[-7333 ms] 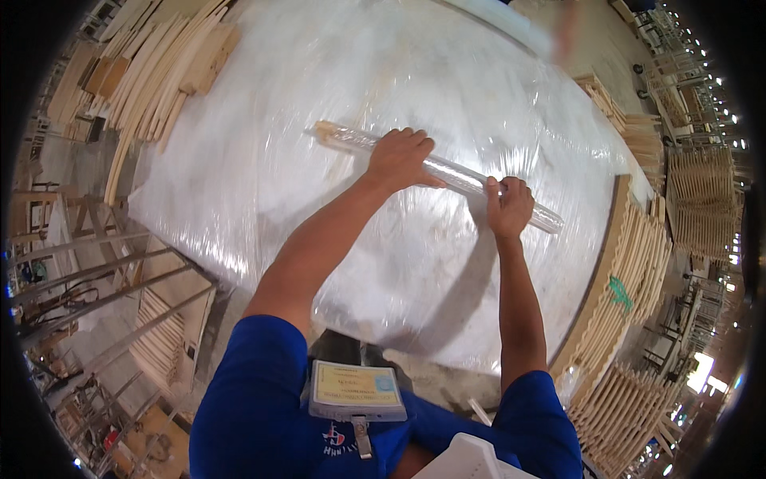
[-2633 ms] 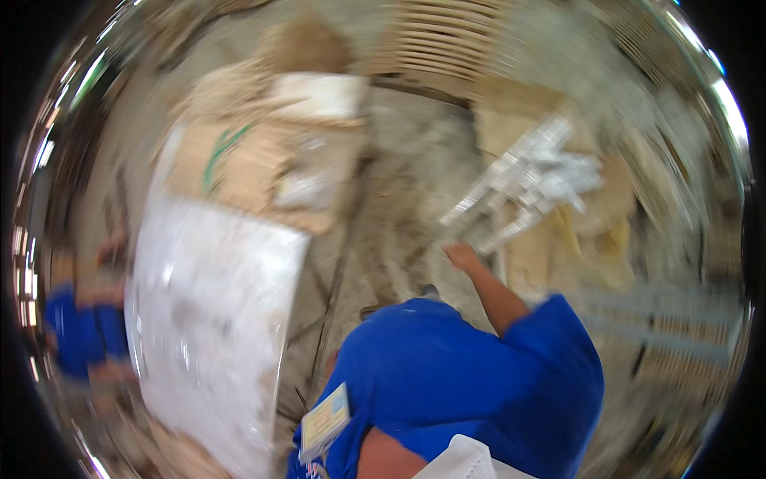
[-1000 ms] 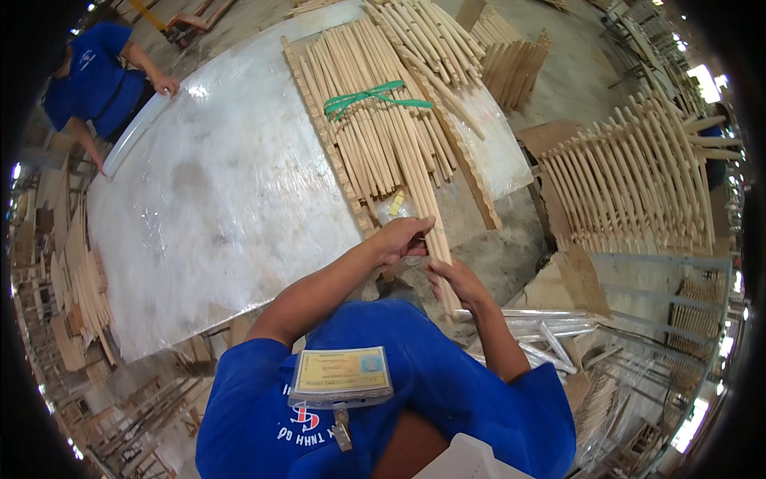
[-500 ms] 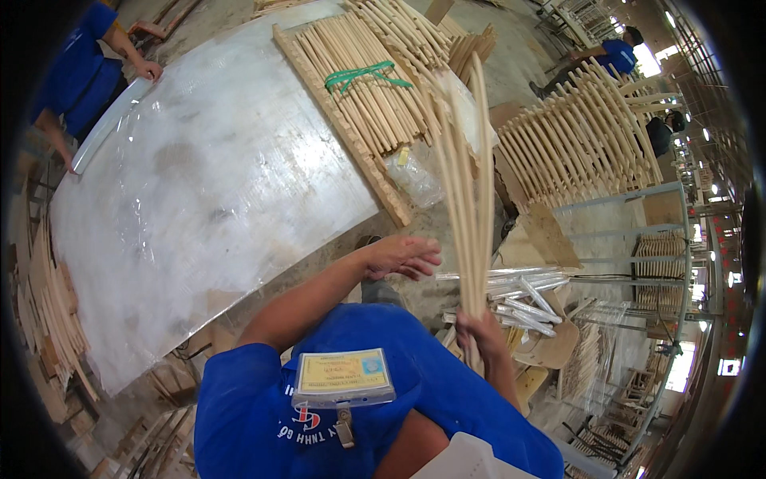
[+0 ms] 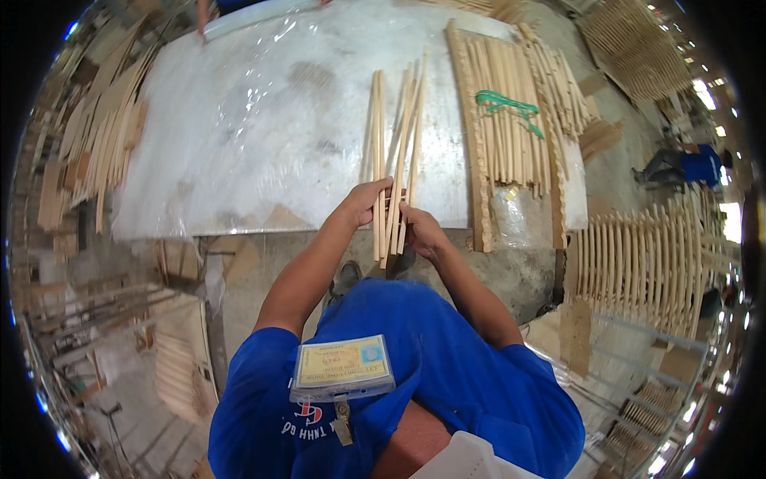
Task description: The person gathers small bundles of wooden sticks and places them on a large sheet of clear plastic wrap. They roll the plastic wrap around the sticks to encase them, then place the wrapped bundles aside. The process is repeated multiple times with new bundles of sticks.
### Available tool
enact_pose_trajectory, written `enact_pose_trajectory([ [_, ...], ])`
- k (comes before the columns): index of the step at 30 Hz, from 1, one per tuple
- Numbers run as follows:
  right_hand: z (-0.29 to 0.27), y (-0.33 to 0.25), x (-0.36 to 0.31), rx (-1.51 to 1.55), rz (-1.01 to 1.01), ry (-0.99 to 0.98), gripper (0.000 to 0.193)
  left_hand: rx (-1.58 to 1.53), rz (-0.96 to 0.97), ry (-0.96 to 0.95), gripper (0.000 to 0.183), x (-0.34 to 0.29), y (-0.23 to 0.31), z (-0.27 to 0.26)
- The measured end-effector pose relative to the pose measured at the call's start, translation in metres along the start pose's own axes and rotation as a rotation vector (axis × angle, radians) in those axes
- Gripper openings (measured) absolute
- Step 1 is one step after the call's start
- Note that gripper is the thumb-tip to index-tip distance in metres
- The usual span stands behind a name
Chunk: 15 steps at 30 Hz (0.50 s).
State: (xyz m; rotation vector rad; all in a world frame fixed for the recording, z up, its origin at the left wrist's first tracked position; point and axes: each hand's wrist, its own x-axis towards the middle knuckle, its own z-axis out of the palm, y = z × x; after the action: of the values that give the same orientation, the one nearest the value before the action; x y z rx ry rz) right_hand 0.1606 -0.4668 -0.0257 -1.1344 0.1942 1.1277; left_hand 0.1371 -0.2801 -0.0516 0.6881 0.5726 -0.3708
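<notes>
Several slim pale wooden sticks (image 5: 377,144) are held between my two hands, fanned slightly apart, their far ends reaching over the table and their near ends pointing toward my body. My left hand (image 5: 369,201) is closed around the sticks on the left side. On the other side, the fingers of my right hand (image 5: 423,231) grip the sticks nearer their lower ends. Under them lies a wide table with a greyish, shiny, film-covered top (image 5: 263,160). To the right on it rests a bundle of similar sticks (image 5: 511,152) tied with a green strap (image 5: 507,102).
Wooden rails with wavy edges (image 5: 471,160) flank the tied bundle, and a clear plastic bag (image 5: 511,211) lies at its near end. Curved wooden pieces (image 5: 638,259) stand in rows at right. Boards (image 5: 108,160) are stacked left. A co-worker's arm (image 5: 203,17) shows at the table's far edge.
My view has turned from the right side toward the table. The sticks, upright in my right hand before, are now over the table's near edge. My left hand, empty before, has taken hold of them.
</notes>
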Motion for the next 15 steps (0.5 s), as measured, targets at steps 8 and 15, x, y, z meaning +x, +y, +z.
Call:
enact_pose_trajectory([
  [8,-0.04,-0.027,-0.008,-0.176,0.199,-0.102,0.047,0.044,-0.004,0.138,0.038,0.0,-0.003,0.014],
  [15,-0.084,-0.047,0.0,-0.298,0.231,-0.25,0.048,0.133,0.072,0.179,0.022,0.038,-0.006,0.045],
])
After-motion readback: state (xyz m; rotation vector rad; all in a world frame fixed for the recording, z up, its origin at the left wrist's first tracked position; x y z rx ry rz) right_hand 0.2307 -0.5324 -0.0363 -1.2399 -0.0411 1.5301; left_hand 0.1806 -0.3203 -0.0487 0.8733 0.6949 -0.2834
